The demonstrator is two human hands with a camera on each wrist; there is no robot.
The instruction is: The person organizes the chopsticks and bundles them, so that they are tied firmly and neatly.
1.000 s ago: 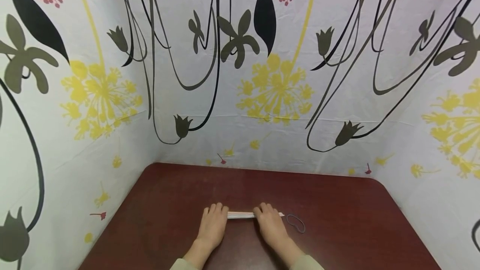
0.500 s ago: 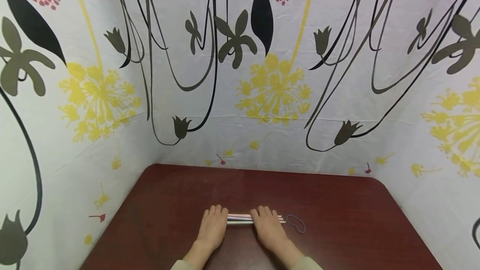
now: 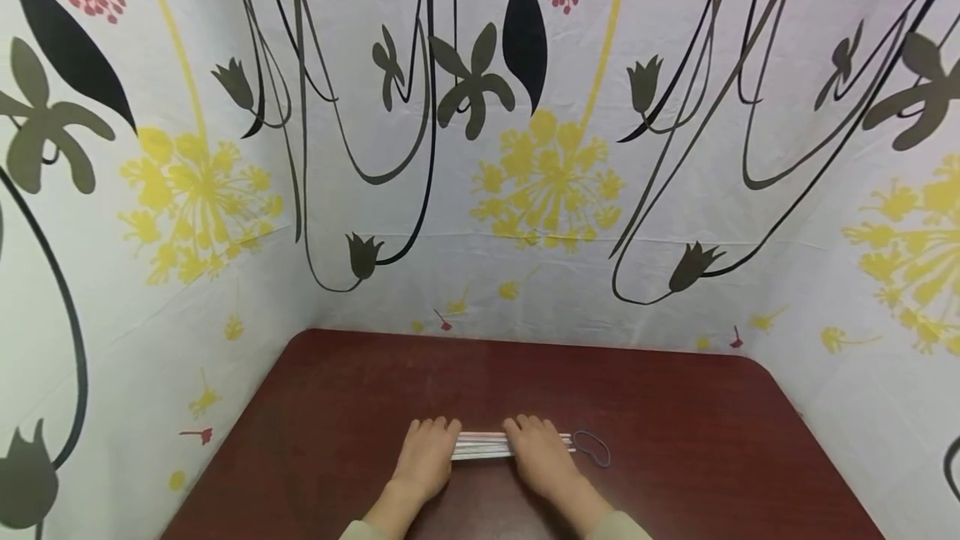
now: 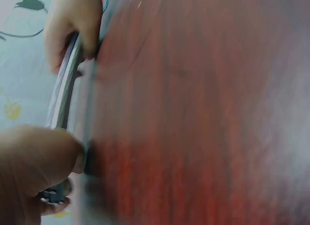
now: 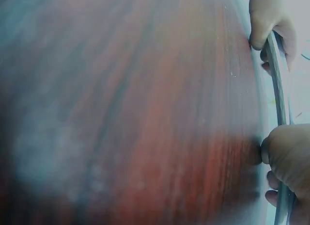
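Note:
A bundle of thin, pencil-like sticks (image 3: 482,445), pale with a pinkish one at the far side, lies crosswise between both hands. My left hand (image 3: 427,458) grips its left end, the thumb curled against the near side in the left wrist view. Toward the other end my right hand (image 3: 542,454) holds the bundle with fingers over the top and thumb below. Several slim tips (image 3: 567,442) stick out past the right hand at uneven lengths. Just beyond them a thin grey loop (image 3: 592,448), like an elastic band, lies on the table. Parts of the sticks are hidden under both palms.
The dark red-brown tabletop (image 3: 660,407) spreads around the hands, with rounded far corners. White cloth (image 3: 420,215) printed with flowers and stems closes off the back and both sides of the table.
Both hands and the bundle have come slightly nearer the person. The sticks, a narrow strip earlier, now show as a wider row. The grey loop stays put.

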